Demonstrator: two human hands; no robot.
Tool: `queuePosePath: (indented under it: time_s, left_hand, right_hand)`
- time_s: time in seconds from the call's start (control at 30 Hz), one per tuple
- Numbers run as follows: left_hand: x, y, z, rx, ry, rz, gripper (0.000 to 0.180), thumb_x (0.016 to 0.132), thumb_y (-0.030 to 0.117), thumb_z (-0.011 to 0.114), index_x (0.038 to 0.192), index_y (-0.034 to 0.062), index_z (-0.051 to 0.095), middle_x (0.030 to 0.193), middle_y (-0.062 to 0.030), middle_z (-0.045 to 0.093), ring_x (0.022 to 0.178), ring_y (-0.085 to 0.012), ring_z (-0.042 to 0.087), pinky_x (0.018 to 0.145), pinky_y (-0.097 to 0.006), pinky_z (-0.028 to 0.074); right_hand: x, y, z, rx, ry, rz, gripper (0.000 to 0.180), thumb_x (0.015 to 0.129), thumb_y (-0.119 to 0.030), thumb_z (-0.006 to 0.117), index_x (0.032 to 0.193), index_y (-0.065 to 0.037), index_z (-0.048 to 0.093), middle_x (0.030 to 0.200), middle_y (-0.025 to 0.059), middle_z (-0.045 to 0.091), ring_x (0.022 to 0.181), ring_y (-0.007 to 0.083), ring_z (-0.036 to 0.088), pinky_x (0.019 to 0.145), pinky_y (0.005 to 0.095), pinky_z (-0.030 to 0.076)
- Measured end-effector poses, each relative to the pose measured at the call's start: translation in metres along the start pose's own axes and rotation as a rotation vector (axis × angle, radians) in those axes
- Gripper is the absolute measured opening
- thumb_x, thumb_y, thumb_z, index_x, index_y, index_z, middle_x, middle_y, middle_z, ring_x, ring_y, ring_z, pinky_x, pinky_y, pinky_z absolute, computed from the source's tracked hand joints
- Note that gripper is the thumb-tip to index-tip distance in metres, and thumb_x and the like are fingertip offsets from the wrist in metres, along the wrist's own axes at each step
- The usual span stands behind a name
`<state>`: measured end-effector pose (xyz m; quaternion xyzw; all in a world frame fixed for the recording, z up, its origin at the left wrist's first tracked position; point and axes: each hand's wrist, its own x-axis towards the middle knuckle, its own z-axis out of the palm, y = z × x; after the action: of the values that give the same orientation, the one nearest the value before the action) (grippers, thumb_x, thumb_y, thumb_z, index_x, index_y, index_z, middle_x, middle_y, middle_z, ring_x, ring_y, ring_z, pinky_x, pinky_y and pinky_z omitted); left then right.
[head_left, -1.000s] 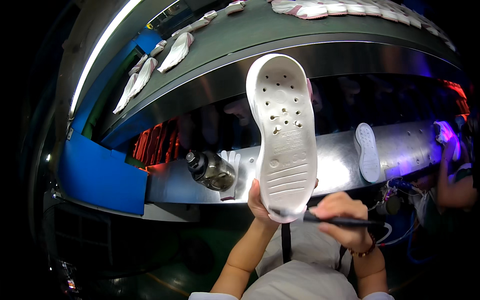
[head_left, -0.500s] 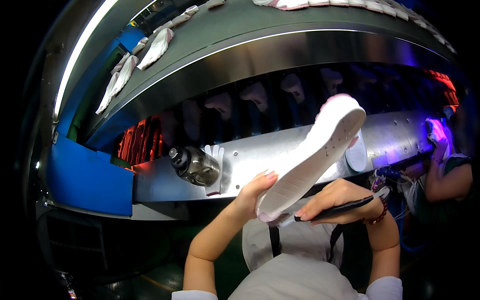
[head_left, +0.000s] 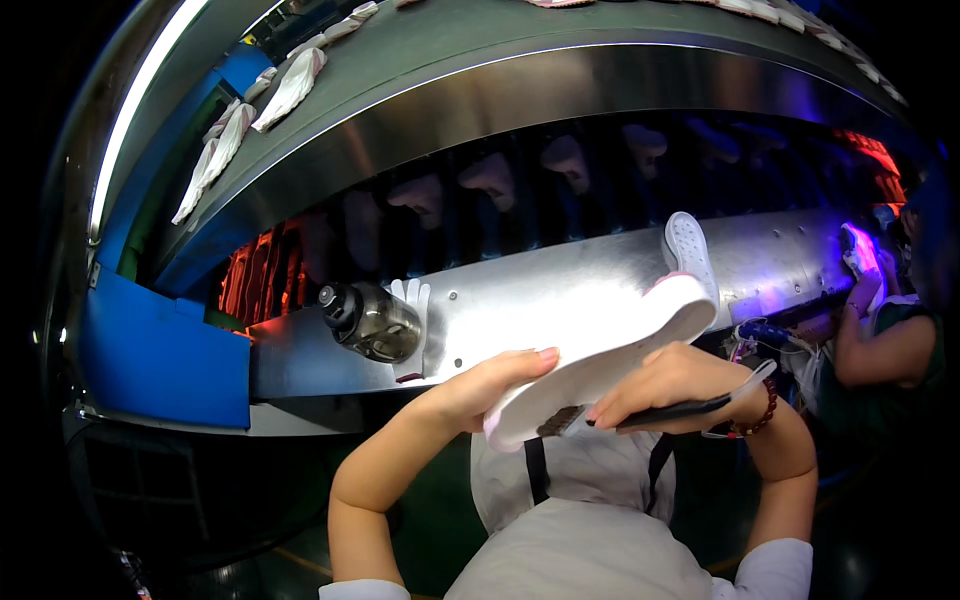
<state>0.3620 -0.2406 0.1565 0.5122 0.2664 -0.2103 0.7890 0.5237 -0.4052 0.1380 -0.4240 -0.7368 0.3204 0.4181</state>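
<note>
Left hand [head_left: 480, 385] clasped the white sole [head_left: 610, 355] just before the steel conveyor [head_left: 560, 300]. Right hand [head_left: 670, 385] pinched a brush [head_left: 640, 413], bristles touching the sole's near end; brushing apparently just begun, most left.

My arms are bare up to short white sleeves [head_left: 775, 565] that show at the lower edge on both sides, and my left hand [head_left: 480, 385] wears nothing at all. Just behind my right hand [head_left: 665, 375], a bracelet of dark red round beads [head_left: 762, 405] circles the wrist. Below both hands lies a pale grey apron bib [head_left: 590, 520] over my chest, hung from two narrow dark straps [head_left: 537, 470] running up it side by side.
</note>
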Motion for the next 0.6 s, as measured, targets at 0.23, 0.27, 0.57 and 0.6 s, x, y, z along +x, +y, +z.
queuePosePath:
  time_s: [0.23,0.27,0.57,0.6]
  left_hand:
    - [-0.004,-0.010,-0.011,-0.057,0.052,-0.011,0.061,0.083,0.044,0.043,0.117,-0.0067,0.039,0.103,-0.0211,0.052,0.084,-0.0221,0.059,0.066,-0.027,0.050]
    - [-0.006,-0.006,-0.009,-0.012,0.054,-0.044,0.061,0.083,0.043,0.043,0.118,-0.0069,0.039,0.103,-0.0210,0.052,0.084,-0.0219,0.059,0.066,-0.027,0.050]
    - [-0.016,-0.012,-0.014,0.002,0.167,-0.037,0.060,0.083,0.044,0.044,0.113,-0.0081,0.042,0.095,-0.0200,0.055,0.077,-0.0182,0.059,0.059,-0.026,0.050]
    - [-0.018,-0.012,-0.017,0.032,0.142,-0.027,0.060,0.083,0.044,0.044,0.112,-0.0082,0.043,0.094,-0.0199,0.056,0.076,-0.0179,0.060,0.058,-0.026,0.050]
  right_hand:
    - [-0.008,-0.010,-0.011,-0.114,0.024,0.026,0.015,0.076,-0.010,0.057,0.090,-0.007,0.060,0.086,0.0086,0.063,0.075,0.0234,0.061,0.066,0.0291,0.048]
    - [-0.012,-0.005,-0.007,-0.135,0.029,0.039,0.015,0.075,-0.010,0.057,0.090,-0.008,0.060,0.087,0.0066,0.063,0.075,0.0215,0.061,0.065,0.0283,0.048]
    - [-0.035,0.005,-0.009,-0.249,0.176,0.074,0.018,0.071,-0.011,0.064,0.089,-0.011,0.063,0.094,0.0008,0.063,0.075,0.0118,0.061,0.052,0.0214,0.040]
    - [-0.037,0.008,-0.009,-0.234,0.183,0.075,0.018,0.071,-0.010,0.065,0.089,-0.010,0.063,0.094,0.0013,0.063,0.075,0.0116,0.061,0.052,0.0211,0.040]
